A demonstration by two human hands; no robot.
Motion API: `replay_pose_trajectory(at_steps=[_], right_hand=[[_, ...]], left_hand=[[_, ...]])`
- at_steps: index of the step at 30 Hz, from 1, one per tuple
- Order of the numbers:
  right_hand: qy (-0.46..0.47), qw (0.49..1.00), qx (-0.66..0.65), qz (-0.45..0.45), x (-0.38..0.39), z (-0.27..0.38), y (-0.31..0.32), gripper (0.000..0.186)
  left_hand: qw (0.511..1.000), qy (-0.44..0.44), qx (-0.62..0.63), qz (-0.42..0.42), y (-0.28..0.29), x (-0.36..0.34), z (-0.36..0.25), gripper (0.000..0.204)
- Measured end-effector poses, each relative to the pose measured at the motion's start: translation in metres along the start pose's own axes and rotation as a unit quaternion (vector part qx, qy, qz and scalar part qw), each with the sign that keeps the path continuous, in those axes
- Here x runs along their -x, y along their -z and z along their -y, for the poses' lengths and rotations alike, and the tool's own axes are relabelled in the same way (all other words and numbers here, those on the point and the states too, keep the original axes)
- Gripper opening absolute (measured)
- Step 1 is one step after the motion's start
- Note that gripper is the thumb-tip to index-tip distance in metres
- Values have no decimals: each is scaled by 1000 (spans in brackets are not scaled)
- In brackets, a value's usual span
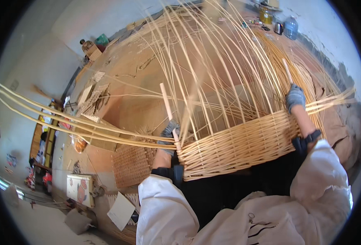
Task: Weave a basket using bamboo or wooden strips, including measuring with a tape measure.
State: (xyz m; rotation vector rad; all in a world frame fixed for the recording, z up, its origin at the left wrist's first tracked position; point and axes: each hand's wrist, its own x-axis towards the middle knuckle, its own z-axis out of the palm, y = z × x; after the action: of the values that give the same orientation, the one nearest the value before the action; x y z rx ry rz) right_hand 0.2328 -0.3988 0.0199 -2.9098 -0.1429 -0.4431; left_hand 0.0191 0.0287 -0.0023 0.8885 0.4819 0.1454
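A partly woven wicker basket (233, 147) lies across my lap, its woven side facing up and tall pale willow rods (218, 83) fanning out from its far edge. My left hand (169, 131), in a grey glove, is closed around the thick peeled stick (165, 96) at the basket's left corner. At the right corner, my gloved right hand (295, 98) grips a second thick stick (286, 70), whose top pokes out above the fist. Several long rods (86, 125) stretch out leftward from the left corner, and a shorter bundle of rods (330, 100) juts out at the right.
A woven panel (130, 166) lies on the floor left of the basket. Loose rods (270, 47) spread along the far right, near a large blue water bottle (290, 27) and a kettle (278, 28). A decorated box (80, 189) and white sheet (121, 210) are at lower left.
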Motion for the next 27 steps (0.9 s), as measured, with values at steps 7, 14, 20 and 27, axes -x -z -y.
replay_pose_trajectory(at_steps=[7, 14, 20, 27], right_hand=[[541, 814, -197, -82, 111, 235, 69, 18], [530, 819, -43, 217, 97, 290, 17, 24], [500, 840, 71, 200, 159, 367, 95, 24], [675, 721, 120, 100, 176, 370, 73, 17]], left_hand=[[898, -207, -380, -80, 54, 59, 75, 47], [933, -264, -184, -160, 18, 68, 84, 40], [922, -281, -218, -151, 18, 59, 88, 37], [973, -220, -17, -73, 31, 41, 88, 42]])
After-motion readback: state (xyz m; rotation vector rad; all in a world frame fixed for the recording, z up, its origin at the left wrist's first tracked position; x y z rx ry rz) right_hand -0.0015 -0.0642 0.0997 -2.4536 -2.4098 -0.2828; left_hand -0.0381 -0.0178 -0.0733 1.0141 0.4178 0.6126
